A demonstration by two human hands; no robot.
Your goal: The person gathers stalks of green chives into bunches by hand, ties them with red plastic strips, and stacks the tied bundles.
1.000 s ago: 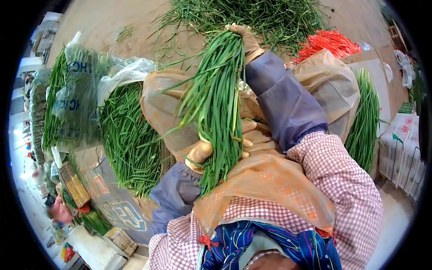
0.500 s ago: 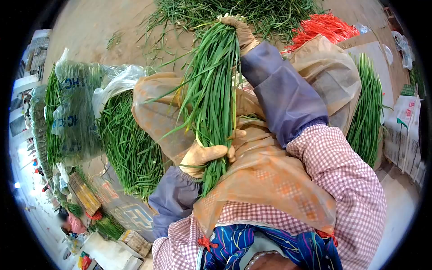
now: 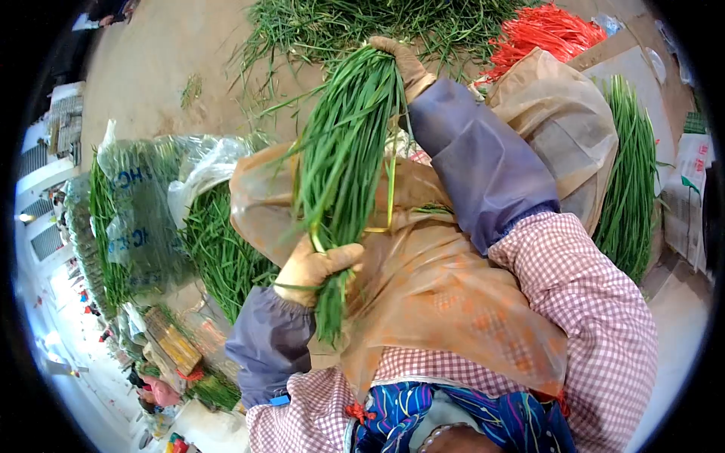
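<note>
A long bunch of green chives [image 3: 343,143] stretches across my lap between my two gloved hands. My right hand [image 3: 404,64] is closed around the pale root end at the top. Lower down, my left hand [image 3: 317,268] wraps round the leaves near their tips, thumb across the front. The tips hang below that fist over the plastic apron [image 3: 445,302]. A yellowed leaf [image 3: 391,189] dangles beside the bunch, to its right.
Loose chives [image 3: 362,30] are heaped on the floor ahead, with red ties [image 3: 544,38] beside them. To my left stand chives [image 3: 226,249] in a clear plastic bag [image 3: 143,234]. More chives [image 3: 628,181] lie at my right. Another person [image 3: 160,391] is far left.
My left hand has shifted left and slightly down along with the leaf tips, so the bunch slants more. The right hand keeps its hold on the root end. The yellowed leaf now hangs apart.
</note>
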